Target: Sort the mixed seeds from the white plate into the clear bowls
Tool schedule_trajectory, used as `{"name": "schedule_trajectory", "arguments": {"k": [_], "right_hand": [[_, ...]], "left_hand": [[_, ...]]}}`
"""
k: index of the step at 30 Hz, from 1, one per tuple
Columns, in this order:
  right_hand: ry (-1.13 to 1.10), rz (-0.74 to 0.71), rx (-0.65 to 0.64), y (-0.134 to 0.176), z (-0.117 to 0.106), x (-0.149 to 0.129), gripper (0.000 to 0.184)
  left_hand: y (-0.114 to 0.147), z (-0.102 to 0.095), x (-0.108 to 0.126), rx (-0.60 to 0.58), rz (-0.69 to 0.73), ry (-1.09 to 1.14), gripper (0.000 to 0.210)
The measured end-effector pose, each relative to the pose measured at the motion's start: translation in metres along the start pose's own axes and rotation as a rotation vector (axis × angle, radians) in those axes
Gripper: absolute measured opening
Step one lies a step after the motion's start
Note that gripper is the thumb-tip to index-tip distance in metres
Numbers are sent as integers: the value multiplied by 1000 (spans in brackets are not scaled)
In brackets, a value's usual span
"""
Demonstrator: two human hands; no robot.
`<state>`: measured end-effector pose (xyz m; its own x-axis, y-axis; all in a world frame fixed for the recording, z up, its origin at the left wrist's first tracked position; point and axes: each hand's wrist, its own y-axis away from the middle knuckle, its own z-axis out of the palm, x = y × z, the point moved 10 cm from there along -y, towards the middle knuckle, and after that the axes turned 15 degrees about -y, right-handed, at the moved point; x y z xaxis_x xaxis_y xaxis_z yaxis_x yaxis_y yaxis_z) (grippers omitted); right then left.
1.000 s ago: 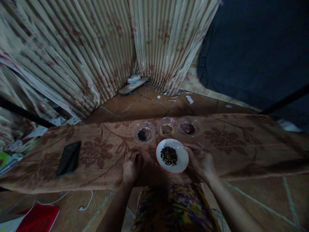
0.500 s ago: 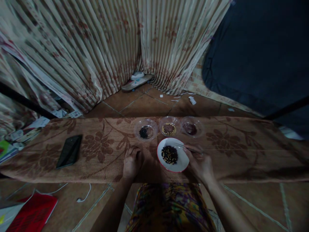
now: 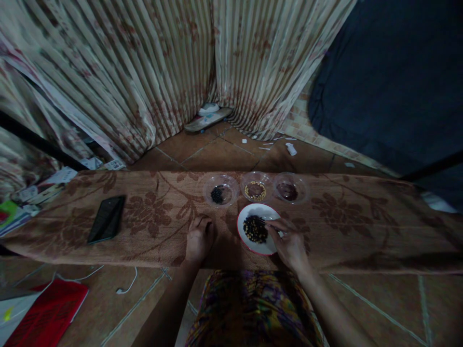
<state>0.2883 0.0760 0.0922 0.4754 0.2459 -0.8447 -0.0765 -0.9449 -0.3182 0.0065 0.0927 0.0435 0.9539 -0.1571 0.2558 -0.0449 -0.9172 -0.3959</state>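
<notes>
My right hand (image 3: 292,245) pinches a pair of thin metal tweezers (image 3: 269,223), their tips down at a heap of mixed dark and yellow beans (image 3: 254,229). The heap lies in a white bowl (image 3: 265,247) with a red rim. Left of the bowl, my left hand (image 3: 198,237) rests on the cloth with its fingers curled in and nothing visible in them. Behind the bowl stand three clear plastic bowls in a row: the left bowl (image 3: 231,193) has black beans, the middle bowl (image 3: 255,179) yellow ones, the right bowl (image 3: 302,190) dark red ones.
A brown flowered cloth (image 3: 343,250) covers the narrow table. On its left lies a dark phone (image 3: 107,219). Striped curtains (image 3: 162,62) hang behind, with a skateboard (image 3: 208,121) on the tiled floor. A red bag (image 3: 48,311) and a white cable (image 3: 132,284) lie below left.
My right hand has moved left over the bowl, bringing the tweezer tips down to the beans. The left hand stays in place; the whole view has shifted slightly.
</notes>
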Motion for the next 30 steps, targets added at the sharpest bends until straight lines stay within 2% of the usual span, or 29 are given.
{"name": "schedule_trajectory", "arguments": {"k": [14, 21, 30], "right_hand": [[7, -17, 5, 0, 3, 2, 31], [-1, -36, 26, -1, -10, -12, 27], [-123, -49, 219, -51, -28, -15, 26]], "left_hand": [[1, 1, -1, -16, -20, -1, 11], [0, 1, -1, -17, -27, 16, 11], [1, 1, -3, -8, -9, 51, 10]]}}
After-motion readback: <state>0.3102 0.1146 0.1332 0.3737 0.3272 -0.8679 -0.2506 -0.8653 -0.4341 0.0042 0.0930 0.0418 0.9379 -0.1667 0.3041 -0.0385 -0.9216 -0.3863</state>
